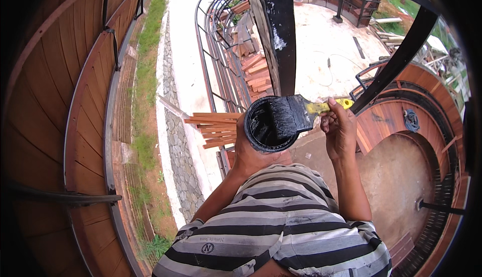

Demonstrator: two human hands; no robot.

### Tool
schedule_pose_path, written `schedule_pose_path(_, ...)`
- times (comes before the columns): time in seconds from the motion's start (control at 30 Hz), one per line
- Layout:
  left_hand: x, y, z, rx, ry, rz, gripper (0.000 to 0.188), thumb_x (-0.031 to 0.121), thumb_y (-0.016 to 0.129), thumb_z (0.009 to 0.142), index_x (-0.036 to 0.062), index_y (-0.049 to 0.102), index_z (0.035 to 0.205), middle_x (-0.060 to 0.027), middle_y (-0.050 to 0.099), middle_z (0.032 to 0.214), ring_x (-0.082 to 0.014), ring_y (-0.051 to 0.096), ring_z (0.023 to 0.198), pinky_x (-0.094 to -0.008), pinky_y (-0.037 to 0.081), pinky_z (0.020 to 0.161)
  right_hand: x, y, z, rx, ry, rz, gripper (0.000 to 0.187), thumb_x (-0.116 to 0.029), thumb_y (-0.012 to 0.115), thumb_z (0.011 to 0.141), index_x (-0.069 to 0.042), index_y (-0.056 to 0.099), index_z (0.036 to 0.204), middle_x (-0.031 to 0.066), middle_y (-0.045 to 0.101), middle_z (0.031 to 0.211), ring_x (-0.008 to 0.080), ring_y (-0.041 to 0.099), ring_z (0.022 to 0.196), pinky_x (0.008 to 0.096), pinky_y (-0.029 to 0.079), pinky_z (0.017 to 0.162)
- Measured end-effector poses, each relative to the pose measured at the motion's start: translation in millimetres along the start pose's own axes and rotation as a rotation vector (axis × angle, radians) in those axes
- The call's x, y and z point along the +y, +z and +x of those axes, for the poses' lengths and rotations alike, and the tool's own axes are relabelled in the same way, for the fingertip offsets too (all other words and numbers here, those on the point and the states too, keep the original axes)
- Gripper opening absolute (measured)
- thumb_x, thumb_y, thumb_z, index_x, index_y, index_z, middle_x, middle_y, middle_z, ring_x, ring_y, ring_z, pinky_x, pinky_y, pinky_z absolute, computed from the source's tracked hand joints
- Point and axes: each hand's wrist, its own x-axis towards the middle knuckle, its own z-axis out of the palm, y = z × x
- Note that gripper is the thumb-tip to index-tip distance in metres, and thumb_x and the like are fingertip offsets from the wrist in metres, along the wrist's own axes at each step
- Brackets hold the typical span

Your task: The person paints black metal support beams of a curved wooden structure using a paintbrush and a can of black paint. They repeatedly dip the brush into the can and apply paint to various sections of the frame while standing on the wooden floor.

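While the brush [293, 114] lies across the mouth of the paint can [268, 125] near the middle of the frame, its bristles are black with paint and rest over the can's rim on the right side. Its yellow handle points toward the right of the frame, and the right hand [339, 129] pinches that handle between the fingertips, fingers curled close together. The left hand [247, 151] wraps around the can from below and from the left, fingers closed on its wall, holding it up in front of the chest. Inside, the can is coated black.

Below both hands, at the bottom centre, is the person's striped shirt [281, 227], grey and black. Just above the can stands a black metal post [278, 36] with pale scuffs, and a second black bar [396, 58] slants down from the upper right toward the brush handle. Left of the can, a bundle of wooden slats [213, 126] sticks out. Far below, a stone strip [175, 141] and grass [145, 76] run up the left half of the frame beside curved wooden panels [55, 101]. At lower right lies a round wooden deck [401, 121] around bare ground.
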Motion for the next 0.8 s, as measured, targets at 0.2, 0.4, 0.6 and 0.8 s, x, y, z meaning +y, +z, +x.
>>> schedule_pose_path(0.2, 12, 17, 26, -0.095, -0.088, -0.076, 0.117, 0.021, 0.103, 0.065, 0.0, 0.028, 0.153, -0.0198, 0.054, 0.144, -0.0312, 0.059, 0.135, -0.0429, 0.048, 0.114, -35, 10, 26, -0.006, 0.023, 0.314, 0.02, -0.024, 0.075, 0.097, -0.01, 0.062, 0.104, 0.004, 0.068, 0.071, 0.0109, 0.06, 0.052, 0.022, 0.044, 0.047)
schedule_pose_path(0.4, 24, 20, 38, -0.054, -0.104, 0.002, 0.1, 0.022, 0.102, 0.067, -0.0027, 0.047, 0.147, -0.0168, 0.065, 0.137, -0.0259, 0.066, 0.125, -0.0399, 0.053, 0.109, -185, 52, 68, -0.289, -0.628, 0.407, 0.029, -0.026, 0.071, 0.1, -0.005, 0.064, 0.118, 0.0072, 0.07, 0.091, 0.0087, 0.06, 0.066, 0.0241, 0.044, 0.055)
schedule_pose_path(0.6, 17, 9, 26, -0.036, -0.169, 0.114, 0.103, 0.023, 0.103, 0.067, -0.0027, 0.044, 0.147, -0.0185, 0.062, 0.138, -0.0277, 0.064, 0.128, -0.0404, 0.054, 0.107, -322, 135, 138, -0.492, -1.005, -0.019, 0.021, -0.019, 0.067, 0.1, 0.001, 0.071, 0.108, 0.0096, 0.073, 0.087, 0.0119, 0.068, 0.071, 0.0238, 0.052, 0.058)
schedule_pose_path(0.8, 22, -2, 10, 0.13, -0.232, 0.078, 0.095, 0.013, 0.101, 0.068, -0.0045, 0.049, 0.145, -0.0169, 0.064, 0.136, -0.0261, 0.066, 0.124, -0.0393, 0.056, 0.106, -339, 227, 159, -0.568, -0.935, -0.344, 0.032, -0.03, 0.063, 0.1, -0.003, 0.072, 0.085, 0.0076, 0.069, 0.071, 0.0148, 0.063, 0.06, 0.0304, 0.048, 0.053)
